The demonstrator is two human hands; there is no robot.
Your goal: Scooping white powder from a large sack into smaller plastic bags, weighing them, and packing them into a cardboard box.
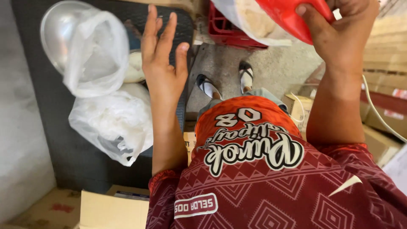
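My right hand (341, 36) grips a red plastic scoop-like container (292, 17) at the top right, held beside a clear bag with pale powdery contents (250, 19). My left hand (163, 59) is raised with fingers spread and holds nothing; it hovers over the dark mat-covered surface (72, 148). Just left of it lie a clear plastic bag with a shiny round bowl shape inside (82, 42) and a crumpled white plastic bag (112, 121). A small pale bowl (135, 68) peeks out between the bag and my left hand.
A red plastic crate (227, 32) stands on the concrete floor ahead of my sandalled feet (227, 80). Cardboard boxes (381, 135) crowd the right side, crossed by a white cable (379, 114). More cardboard (112, 210) lies at the bottom left.
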